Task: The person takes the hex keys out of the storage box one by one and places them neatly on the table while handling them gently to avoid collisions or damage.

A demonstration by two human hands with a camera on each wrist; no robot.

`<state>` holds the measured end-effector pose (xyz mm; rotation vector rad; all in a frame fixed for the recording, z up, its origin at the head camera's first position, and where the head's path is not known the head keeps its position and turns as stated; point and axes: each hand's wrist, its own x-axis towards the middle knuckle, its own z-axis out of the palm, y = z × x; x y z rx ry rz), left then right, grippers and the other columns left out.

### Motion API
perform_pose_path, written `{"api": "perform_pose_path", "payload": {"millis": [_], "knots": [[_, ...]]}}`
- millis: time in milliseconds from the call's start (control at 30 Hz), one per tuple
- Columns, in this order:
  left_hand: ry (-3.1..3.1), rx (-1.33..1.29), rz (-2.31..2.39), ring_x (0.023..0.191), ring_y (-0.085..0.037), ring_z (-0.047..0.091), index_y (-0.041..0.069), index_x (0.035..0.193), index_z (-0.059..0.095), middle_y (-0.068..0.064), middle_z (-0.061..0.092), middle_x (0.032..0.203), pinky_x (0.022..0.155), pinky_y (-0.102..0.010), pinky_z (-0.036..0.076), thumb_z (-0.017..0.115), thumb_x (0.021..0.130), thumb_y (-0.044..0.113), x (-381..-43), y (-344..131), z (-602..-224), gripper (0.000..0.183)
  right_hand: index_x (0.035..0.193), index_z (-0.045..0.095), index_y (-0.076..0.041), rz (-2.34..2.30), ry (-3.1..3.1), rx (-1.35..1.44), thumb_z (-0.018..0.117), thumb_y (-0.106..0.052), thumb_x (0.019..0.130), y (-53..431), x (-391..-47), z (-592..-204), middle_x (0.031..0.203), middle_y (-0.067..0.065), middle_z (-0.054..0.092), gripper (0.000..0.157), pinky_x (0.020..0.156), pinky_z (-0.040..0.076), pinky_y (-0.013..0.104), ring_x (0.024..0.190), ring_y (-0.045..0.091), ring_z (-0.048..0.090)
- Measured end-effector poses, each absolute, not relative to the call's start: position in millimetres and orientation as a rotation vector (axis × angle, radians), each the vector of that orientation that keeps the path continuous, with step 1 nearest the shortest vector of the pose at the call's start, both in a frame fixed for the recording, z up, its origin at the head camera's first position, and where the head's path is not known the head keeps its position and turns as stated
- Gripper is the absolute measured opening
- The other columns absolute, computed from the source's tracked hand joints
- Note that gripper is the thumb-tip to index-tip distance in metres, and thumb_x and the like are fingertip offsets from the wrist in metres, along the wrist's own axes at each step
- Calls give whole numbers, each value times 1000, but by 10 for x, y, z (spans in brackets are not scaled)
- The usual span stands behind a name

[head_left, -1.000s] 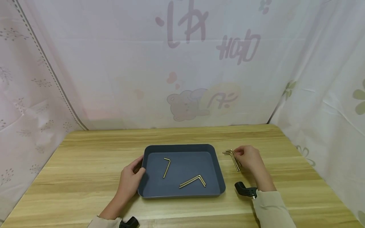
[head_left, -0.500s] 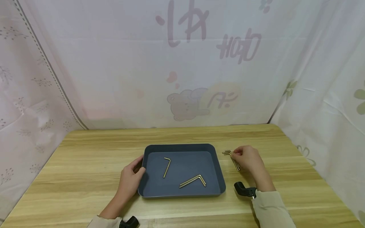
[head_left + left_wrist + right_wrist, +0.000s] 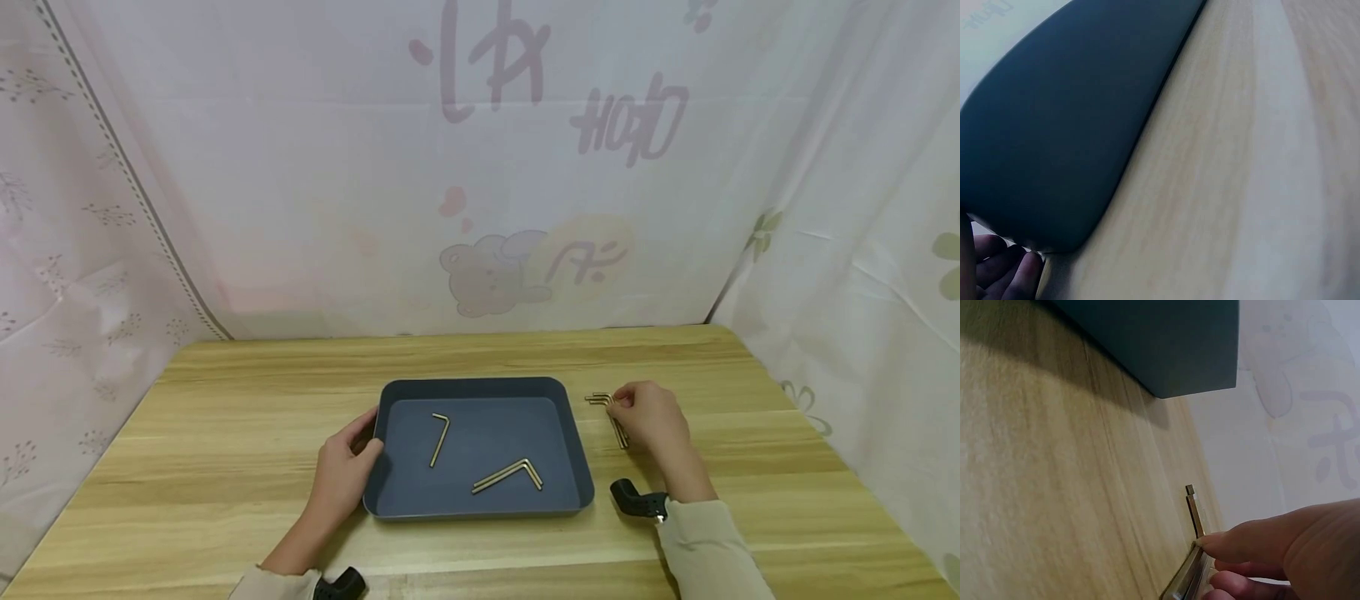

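Observation:
A dark grey-blue rectangular tray (image 3: 487,429) lies on the wooden table. Its left wall is gripped by my left hand (image 3: 341,475), thumb at the rim and fingers along the outside. Inside the tray, one brass-coloured hex key (image 3: 441,442) rests at the left, and two nested hex keys (image 3: 501,477) lie near the front right. Beyond the tray's right side, my right hand (image 3: 654,421) pinches near the bend of a small bunch of hex keys (image 3: 617,429) on the table. The right wrist view shows the thumb (image 3: 1229,544) against these keys (image 3: 1192,572); the other fingers are partly hidden behind.
The wooden table (image 3: 225,425) extends on both sides of the tray. Pale printed curtains (image 3: 337,183) hang behind it and at both sides. A black wrist device (image 3: 637,500) sits at each sleeve cuff.
My right hand's fingertips have shifted slightly along the bunch of hex keys, near the bends, and the keys have moved a little. My left hand and the tray stay in place.

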<state>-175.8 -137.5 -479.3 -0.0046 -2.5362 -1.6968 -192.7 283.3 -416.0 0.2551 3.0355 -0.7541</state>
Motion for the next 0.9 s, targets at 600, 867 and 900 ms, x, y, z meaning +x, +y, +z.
{"api": "perform_pose_path", "payload": {"millis": [600,867,900], "knots": [[-2530,-25,-1726,131,-23,60,8,143,58,-11,62,143,88,-4,43,56,92,6,-1767,-1328,-4781,51,124,67,4,-796,3084,125,65,-28,96,2704,-1801,-3856,104,19,73,42,63,49,35,77,24,65],[-2544,-6,-1710,130,-23,61,10,143,59,-10,63,142,86,-5,44,57,92,6,-1743,-1340,-4786,51,123,69,-1,-1005,2998,-43,68,-27,96,2340,-1628,-3476,102,14,73,38,62,56,31,84,27,73],[-2544,-5,-1707,130,-23,61,10,143,59,-10,63,141,86,-5,44,57,92,6,-1743,-1346,-4785,51,124,69,-1,-1034,2973,-55,68,-27,96,2288,-1619,-3441,102,15,73,38,61,56,30,80,26,73]]}}
